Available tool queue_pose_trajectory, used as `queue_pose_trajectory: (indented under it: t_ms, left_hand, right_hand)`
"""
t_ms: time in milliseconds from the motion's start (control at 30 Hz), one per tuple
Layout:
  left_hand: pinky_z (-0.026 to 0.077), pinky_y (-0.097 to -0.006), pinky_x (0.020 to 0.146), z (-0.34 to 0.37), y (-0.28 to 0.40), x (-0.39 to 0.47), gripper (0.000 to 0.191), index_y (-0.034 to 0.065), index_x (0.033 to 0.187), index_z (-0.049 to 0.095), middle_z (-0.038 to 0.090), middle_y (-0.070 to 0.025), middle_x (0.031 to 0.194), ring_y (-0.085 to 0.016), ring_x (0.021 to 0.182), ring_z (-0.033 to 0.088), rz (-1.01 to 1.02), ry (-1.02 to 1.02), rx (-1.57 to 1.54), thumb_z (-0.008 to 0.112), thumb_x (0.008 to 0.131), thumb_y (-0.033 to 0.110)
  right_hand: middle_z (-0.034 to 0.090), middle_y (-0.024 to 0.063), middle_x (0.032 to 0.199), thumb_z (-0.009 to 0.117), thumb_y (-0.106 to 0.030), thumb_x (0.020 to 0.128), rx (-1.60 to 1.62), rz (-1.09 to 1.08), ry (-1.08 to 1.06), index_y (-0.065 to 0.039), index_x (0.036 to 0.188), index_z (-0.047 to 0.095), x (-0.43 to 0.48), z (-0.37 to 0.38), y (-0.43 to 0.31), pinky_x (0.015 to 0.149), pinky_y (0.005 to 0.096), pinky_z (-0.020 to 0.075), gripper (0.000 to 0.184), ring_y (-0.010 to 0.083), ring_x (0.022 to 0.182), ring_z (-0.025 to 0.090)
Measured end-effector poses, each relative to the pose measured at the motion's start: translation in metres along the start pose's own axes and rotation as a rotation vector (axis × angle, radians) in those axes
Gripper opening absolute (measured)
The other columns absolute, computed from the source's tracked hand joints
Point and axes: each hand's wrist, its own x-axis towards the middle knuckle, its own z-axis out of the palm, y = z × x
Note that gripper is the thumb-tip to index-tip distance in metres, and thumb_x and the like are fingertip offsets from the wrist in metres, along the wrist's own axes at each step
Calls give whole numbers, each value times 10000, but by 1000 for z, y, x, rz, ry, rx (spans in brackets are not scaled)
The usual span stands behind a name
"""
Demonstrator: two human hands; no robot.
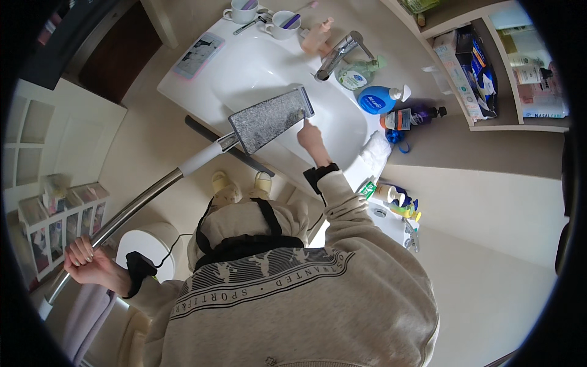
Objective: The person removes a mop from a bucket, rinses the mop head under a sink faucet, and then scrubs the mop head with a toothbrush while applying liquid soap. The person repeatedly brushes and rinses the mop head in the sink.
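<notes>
A flat mop with a grey fibre pad (273, 120) is held tilted above the white washbasin (341, 137). My left hand (82, 261) grips its metal pole (137, 206) near the lower left of the view. At the pad's far end, by the grey end strip (307, 102), is my right hand (312, 140). Its fingers are mostly curled, and a fingertip meets the pad's edge beside a small dark spot. Whether those fingers pinch anything is too small to see. The chrome tap (339, 55) stands beyond the mop head.
Pump bottles, including a blue one (378, 99), and a white cloth (376, 150) line the basin's right rim. Cups (283, 25) stand at the back, and a phone (199, 55) lies at the left corner. A white bin (149, 247) and storage rack (64, 225) stand at left.
</notes>
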Motion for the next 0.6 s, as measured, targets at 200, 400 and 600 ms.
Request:
queue_pose_trajectory:
  t_ms: [200,400,600]
  left_hand:
    - [227,-230,447,-2,2,-1,331,153,473,225,199,18,436,-94,423,198,-42,-22,-6,384,740,40]
    - [228,-225,447,-1,3,-3,328,150,478,225,196,15,435,-96,421,196,8,27,50,385,743,40]
    - [213,-231,442,2,2,-6,340,146,477,221,187,16,435,-95,419,195,6,44,-25,383,760,47]
  right_hand:
    - [560,246,871,353,-131,773,33,-90,-27,-43,1112,443,41,-9,33,756,440,426,361,391,823,540]
    - [563,242,852,324,-144,798,146,-117,39,-71,1141,452,9,6,50,706,430,428,374,379,797,548]
    - [545,269,833,376,-140,810,622,-25,-51,-91,1158,449,-47,-23,14,701,404,430,359,381,820,539]
